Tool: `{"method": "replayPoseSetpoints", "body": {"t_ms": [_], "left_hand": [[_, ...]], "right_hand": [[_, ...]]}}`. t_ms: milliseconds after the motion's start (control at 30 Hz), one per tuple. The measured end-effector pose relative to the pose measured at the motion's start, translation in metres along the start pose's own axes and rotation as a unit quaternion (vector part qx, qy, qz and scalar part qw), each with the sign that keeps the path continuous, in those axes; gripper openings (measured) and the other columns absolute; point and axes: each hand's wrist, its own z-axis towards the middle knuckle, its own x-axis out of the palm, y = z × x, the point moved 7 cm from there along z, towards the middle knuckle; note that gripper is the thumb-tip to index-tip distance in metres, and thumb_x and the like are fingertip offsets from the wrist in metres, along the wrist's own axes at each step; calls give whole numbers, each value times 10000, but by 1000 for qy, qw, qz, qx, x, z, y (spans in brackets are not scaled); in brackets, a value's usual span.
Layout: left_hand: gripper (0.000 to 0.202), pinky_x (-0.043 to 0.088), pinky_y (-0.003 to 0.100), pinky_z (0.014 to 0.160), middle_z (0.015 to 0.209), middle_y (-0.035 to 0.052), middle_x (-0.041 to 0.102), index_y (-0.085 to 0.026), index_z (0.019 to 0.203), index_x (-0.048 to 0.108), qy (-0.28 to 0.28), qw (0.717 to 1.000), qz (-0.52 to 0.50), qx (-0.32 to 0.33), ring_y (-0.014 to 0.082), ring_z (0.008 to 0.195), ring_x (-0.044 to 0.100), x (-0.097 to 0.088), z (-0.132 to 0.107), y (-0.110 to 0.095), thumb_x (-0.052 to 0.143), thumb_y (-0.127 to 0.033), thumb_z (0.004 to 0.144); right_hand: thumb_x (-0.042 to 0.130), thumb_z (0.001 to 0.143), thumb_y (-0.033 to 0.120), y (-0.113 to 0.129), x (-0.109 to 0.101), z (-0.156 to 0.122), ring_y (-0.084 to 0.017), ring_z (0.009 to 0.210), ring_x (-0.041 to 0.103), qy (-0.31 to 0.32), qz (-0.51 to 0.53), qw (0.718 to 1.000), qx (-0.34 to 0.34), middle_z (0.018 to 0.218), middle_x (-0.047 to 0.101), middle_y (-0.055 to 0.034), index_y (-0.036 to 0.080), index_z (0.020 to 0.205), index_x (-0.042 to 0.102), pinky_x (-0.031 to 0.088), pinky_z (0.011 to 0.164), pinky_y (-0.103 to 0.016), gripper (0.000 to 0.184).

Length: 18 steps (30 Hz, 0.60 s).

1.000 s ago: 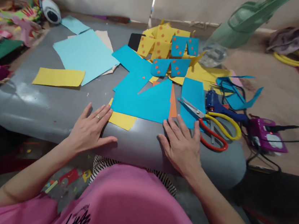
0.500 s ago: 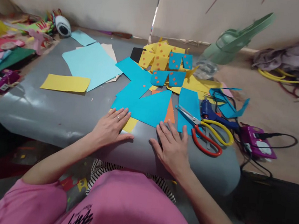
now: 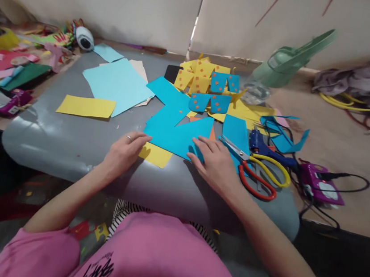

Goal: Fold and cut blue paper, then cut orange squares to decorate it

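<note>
My left hand (image 3: 123,152) lies flat on the grey table (image 3: 70,142), fingers stretched toward the edge of a yellow paper piece (image 3: 155,155) and a blue paper sheet (image 3: 179,133). A ring shows on one finger. My right hand (image 3: 215,162) rests with fingers spread on the near right part of the same blue sheet. Just right of it lie scissors (image 3: 256,174) with red and yellow handles, blades pointing left. Neither hand holds anything.
Farther back lie dotted yellow and blue cut-outs (image 3: 208,85), a light blue sheet (image 3: 117,83) and a yellow strip (image 3: 86,106). A blue glue gun (image 3: 265,144) and a purple device (image 3: 320,186) with cables sit at right. A green dustpan (image 3: 289,57) stands behind. Craft clutter fills the left edge.
Both hands have slid forward from the table's near edge onto the papers; the right now lies on the blue sheet. The view has shifted slightly.
</note>
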Motion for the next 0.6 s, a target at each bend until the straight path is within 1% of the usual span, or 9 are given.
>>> {"method": "replayPoseSetpoints", "body": {"t_ms": [67, 167, 233, 300, 367, 467, 533, 600], "left_hand": [[305, 555, 309, 862, 1065, 65, 776, -224, 1131, 708, -24, 998, 10, -50, 187, 960, 729, -13, 3, 19, 426, -280, 1030], [274, 544, 316, 813, 1063, 71, 781, -226, 1112, 710, -38, 992, 12, -117, 210, 938, 732, -26, 2, 47, 478, -324, 1006], [279, 541, 323, 813, 1076, 86, 781, -209, 1118, 709, -33, 989, -7, -145, 217, 945, 733, -27, 2, 62, 482, -310, 993], [293, 542, 334, 837, 1084, 101, 779, -187, 1130, 708, -11, 986, -42, -163, 216, 950, 730, -23, 3, 72, 478, -286, 976], [306, 541, 348, 866, 1096, 106, 776, -176, 1131, 709, 18, 980, -80, -182, 218, 960, 725, -16, 7, 78, 482, -291, 961], [351, 535, 383, 917, 1139, 109, 765, -179, 1177, 697, 71, 966, -137, -207, 236, 1017, 715, -2, 17, 80, 478, -347, 960], [397, 532, 410, 949, 1168, 120, 755, -176, 1244, 666, 101, 955, -184, -212, 244, 1058, 707, 5, 22, 77, 465, -371, 964], [429, 525, 425, 993, 1253, 135, 721, -179, 1303, 631, 127, 941, -251, -188, 242, 1125, 688, 8, 28, 71, 460, -372, 961]], "right_hand": [[480, 997, 453, -4, 14, 24, -341, 1195, 599, 21, 10, 1000, -3, 1352, 655, -182, 154, 1364, 596, 462, 999, -510, 487], [568, 929, 512, -12, 32, 48, -363, 1089, 631, 58, 7, 998, 8, 1245, 698, -178, 178, 1308, 627, 488, 916, -513, 508], [619, 885, 536, -18, 39, 57, -364, 1032, 641, 77, 16, 997, 19, 1168, 715, -166, 192, 1247, 657, 498, 863, -506, 501], [637, 863, 548, -23, 43, 61, -345, 980, 648, 90, 47, 995, 25, 1073, 728, -139, 207, 1179, 680, 504, 818, -483, 467], [638, 857, 548, -24, 45, 61, -310, 919, 656, 105, 92, 990, 22, 984, 729, -106, 221, 1123, 693, 512, 766, -439, 425], [647, 848, 512, -22, 42, 59, -296, 926, 660, 116, 133, 984, 22, 983, 724, -97, 227, 1055, 706, 524, 755, -417, 357], [662, 839, 483, -20, 32, 56, -315, 977, 658, 107, 161, 981, 31, 1019, 722, -105, 221, 1001, 713, 530, 810, -452, 313], [679, 831, 481, -18, 15, 54, -320, 1004, 662, 85, 229, 968, 52, 1043, 728, -94, 220, 976, 714, 531, 868, -481, 300]]}}
